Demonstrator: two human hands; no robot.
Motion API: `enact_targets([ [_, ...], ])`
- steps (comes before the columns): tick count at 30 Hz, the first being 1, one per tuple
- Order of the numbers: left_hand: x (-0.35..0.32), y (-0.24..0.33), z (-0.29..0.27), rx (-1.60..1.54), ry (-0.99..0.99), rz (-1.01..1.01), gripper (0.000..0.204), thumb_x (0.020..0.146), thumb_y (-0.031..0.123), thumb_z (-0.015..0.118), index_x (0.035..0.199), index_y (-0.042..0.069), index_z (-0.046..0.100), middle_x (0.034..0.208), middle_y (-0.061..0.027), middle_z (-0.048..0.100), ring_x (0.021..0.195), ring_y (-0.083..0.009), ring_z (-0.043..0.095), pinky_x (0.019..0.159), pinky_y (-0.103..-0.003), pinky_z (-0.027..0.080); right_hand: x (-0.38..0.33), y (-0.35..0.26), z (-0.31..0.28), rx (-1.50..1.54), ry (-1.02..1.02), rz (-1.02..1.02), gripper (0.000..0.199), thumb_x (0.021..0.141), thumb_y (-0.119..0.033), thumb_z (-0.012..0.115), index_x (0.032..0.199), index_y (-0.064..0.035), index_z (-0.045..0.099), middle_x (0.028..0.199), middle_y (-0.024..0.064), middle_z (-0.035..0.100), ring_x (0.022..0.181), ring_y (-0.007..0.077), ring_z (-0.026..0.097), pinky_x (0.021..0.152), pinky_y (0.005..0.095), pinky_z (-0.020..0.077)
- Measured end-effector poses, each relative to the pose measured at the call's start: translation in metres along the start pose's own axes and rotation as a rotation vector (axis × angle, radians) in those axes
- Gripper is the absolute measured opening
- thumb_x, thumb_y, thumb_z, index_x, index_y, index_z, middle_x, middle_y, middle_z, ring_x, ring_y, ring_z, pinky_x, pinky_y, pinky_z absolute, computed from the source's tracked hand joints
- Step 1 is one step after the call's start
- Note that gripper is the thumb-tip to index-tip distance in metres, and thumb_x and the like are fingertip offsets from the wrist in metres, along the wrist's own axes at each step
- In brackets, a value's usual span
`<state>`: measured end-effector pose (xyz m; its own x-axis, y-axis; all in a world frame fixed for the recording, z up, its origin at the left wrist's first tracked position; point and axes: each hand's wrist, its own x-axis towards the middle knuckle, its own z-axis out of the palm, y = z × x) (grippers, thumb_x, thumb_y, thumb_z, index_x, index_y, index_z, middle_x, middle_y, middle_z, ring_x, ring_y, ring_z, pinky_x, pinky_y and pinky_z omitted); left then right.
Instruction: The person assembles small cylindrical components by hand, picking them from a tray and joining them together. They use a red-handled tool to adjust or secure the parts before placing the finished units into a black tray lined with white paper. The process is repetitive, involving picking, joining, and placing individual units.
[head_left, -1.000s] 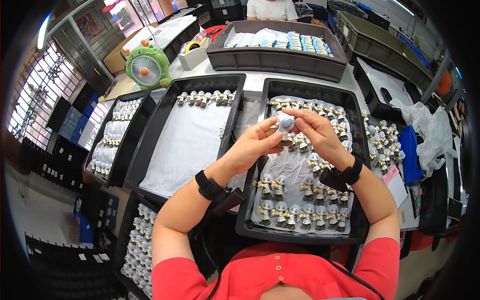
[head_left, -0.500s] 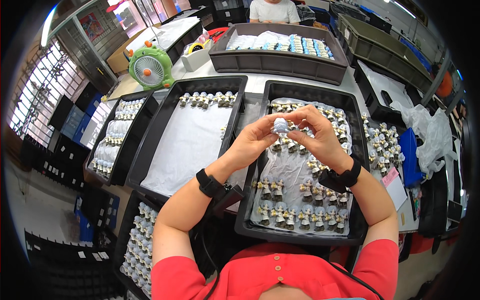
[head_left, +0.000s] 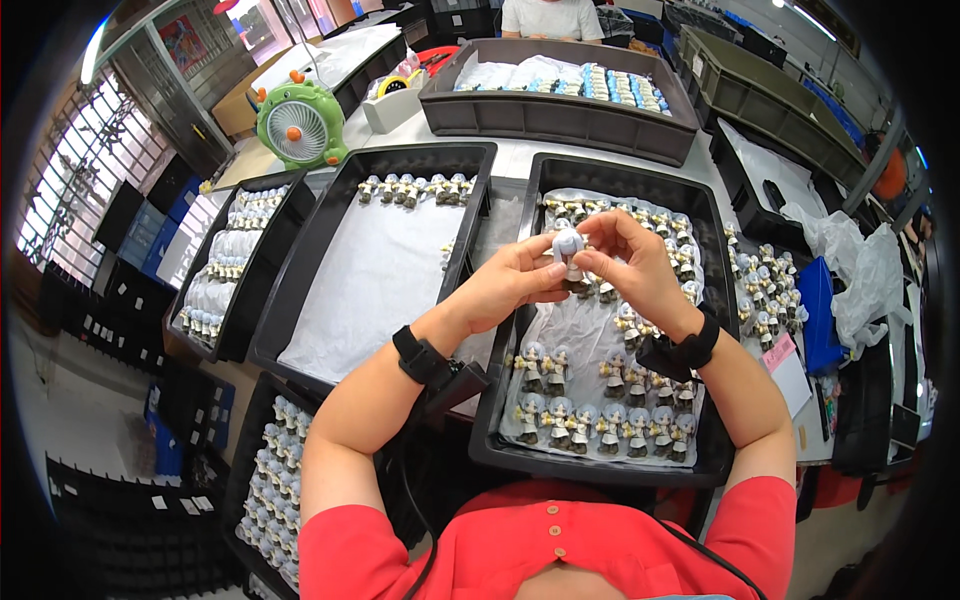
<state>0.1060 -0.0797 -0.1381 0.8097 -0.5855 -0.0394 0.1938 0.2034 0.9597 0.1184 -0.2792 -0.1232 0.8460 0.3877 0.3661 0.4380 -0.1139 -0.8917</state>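
Note:
Between my two hands, above the right-hand black tray (head_left: 482,440), a small figurine (head_left: 568,246) with pale blue-grey hair stands upright. My left hand (head_left: 520,274) grips it from the left, fingers closed around its side. My right hand (head_left: 628,264) pinches it at the right with thumb and fingertips. The tray below is lined with white sheet and bears rows of similar figurines (head_left: 608,430). To its left stands another black tray (head_left: 350,250), with a row of figurines (head_left: 415,190) along its far end and bare lining over most of it.
Further left are a narrow tray of figurines (head_left: 232,262) and a lower one (head_left: 272,480). A green fan (head_left: 300,125) and a large grey bin (head_left: 560,118) stand behind. On the right lie loose figurines (head_left: 768,290), a blue bin (head_left: 822,315) and plastic film (head_left: 850,260). A person (head_left: 552,18) sits opposite.
The figurine has turned from head-end toward me to upright, so its hair and body now show. My hands have shifted slightly around it, the left fingers lower.

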Motion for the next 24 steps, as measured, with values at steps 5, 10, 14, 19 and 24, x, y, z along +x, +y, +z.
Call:
enact_targets([
  [5,0.003,0.000,-0.004,-0.081,-0.034,-0.061,0.045,0.093,0.028,0.050,0.130,0.004,0.039,0.117,-0.0094,0.056,0.107,-0.0222,0.058,0.091,-0.033,0.047,0.004,0.018,0.001,0.292,-0.090,0.125,0.023,0.086,-0.012,0.062,0.103,0.0005,0.054,0.080,0.0016,0.059,0.069,0.0074,0.056,0.063,0.0214,0.0463],
  [10,0.003,0.000,-0.008,-0.235,-0.035,-0.056,0.041,0.096,0.025,0.042,0.130,0.003,0.038,0.116,-0.0110,0.056,0.106,-0.0242,0.058,0.089,-0.035,0.048,0.007,0.025,0.002,0.313,-0.084,0.136,0.024,0.087,-0.015,0.061,0.106,-0.0015,0.055,0.083,0.0014,0.059,0.074,0.0072,0.056,0.067,0.0212,0.0463],
  [14,0.004,-0.002,-0.007,-0.237,-0.002,-0.051,0.040,0.097,0.022,0.039,0.131,0.002,0.037,0.116,-0.0111,0.057,0.103,-0.0253,0.060,0.087,-0.034,0.049,0.006,0.025,0.004,0.339,-0.094,0.172,0.026,0.087,-0.017,0.061,0.108,-0.0024,0.056,0.084,0.0015,0.059,0.077,0.0072,0.056,0.069,0.0216,0.0471],
  [19,0.005,-0.005,-0.012,-0.273,-0.037,-0.048,0.038,0.097,0.021,0.040,0.129,0.001,0.041,0.116,-0.0107,0.057,0.102,-0.0251,0.060,0.086,-0.033,0.049,0.004,0.021,0.004,0.400,-0.149,0.224,0.027,0.087,-0.017,0.061,0.109,-0.0019,0.056,0.090,0.0047,0.061,0.077,0.0081,0.057,0.067,0.0228,0.0480],
  [24,0.005,-0.007,-0.013,-0.272,-0.033,-0.045,0.040,0.096,0.022,0.043,0.129,0.001,0.041,0.116,-0.0098,0.057,0.104,-0.0238,0.059,0.088,-0.033,0.048,0.003,0.025,0.003,0.369,-0.142,0.200,0.027,0.088,-0.016,0.060,0.110,-0.0012,0.056,0.091,0.0056,0.062,0.073,0.0081,0.056,0.065,0.0231,0.0481],
])
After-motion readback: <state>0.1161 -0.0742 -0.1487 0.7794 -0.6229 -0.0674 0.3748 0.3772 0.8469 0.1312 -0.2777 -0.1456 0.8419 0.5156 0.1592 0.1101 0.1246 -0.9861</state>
